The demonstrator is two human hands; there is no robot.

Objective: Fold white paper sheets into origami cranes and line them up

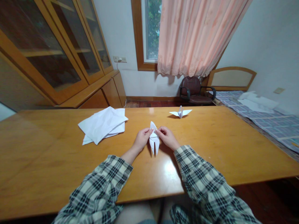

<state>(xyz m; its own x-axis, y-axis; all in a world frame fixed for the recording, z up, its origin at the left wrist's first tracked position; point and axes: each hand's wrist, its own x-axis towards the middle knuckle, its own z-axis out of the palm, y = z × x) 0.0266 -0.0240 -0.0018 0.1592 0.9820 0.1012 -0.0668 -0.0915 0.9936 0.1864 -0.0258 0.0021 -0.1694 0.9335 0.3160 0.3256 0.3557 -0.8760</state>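
Observation:
A partly folded white paper piece (154,140) stands just above the wooden table (210,146), narrow and pointed at both ends. My left hand (140,140) pinches its left side near the top. My right hand (167,137) pinches its right side at the same height. Both hands have their fingers closed on the paper. A finished white paper crane (180,113) sits on the table further back, to the right of my hands.
A loose stack of white paper sheets (102,124) lies on the table to the left. A wooden cabinet with glass doors (58,53) stands at the left, a dark chair (195,91) behind the table, a bed (263,115) at the right.

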